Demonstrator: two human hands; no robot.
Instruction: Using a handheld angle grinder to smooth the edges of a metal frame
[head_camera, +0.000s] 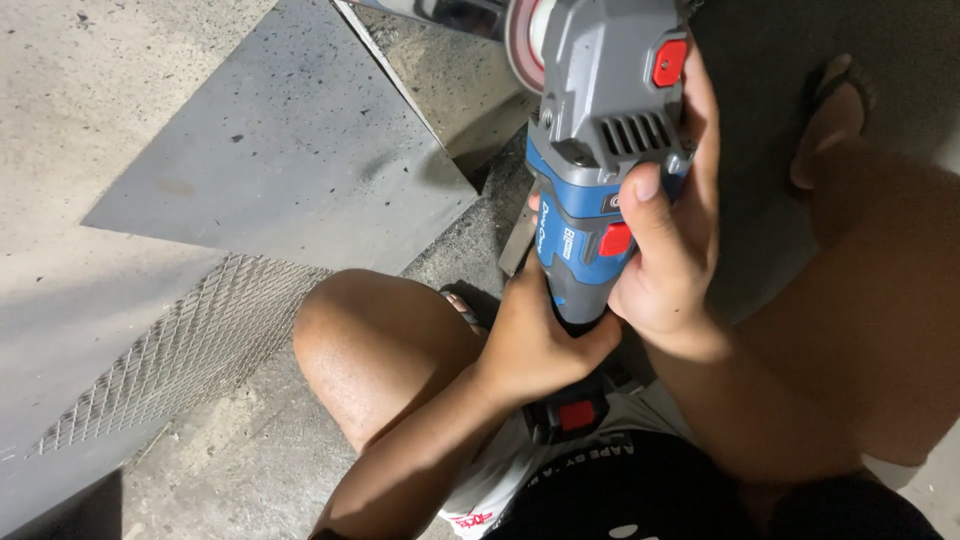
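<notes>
A blue and grey cordless angle grinder (600, 130) with red buttons is held upright in front of me, its disc (523, 40) at the top edge of the view. My left hand (535, 335) grips the lower handle from the left. My right hand (670, 240) wraps the blue body from the right, thumb lying across its front near a red switch. The battery end with a red latch (578, 413) sits between my thighs.
I squat on a concrete floor. A flat grey metal sheet (290, 150) lies ahead on the left, with expanded metal mesh (190, 350) beside my left knee (370, 340). My right foot in a sandal (835, 110) is at the upper right.
</notes>
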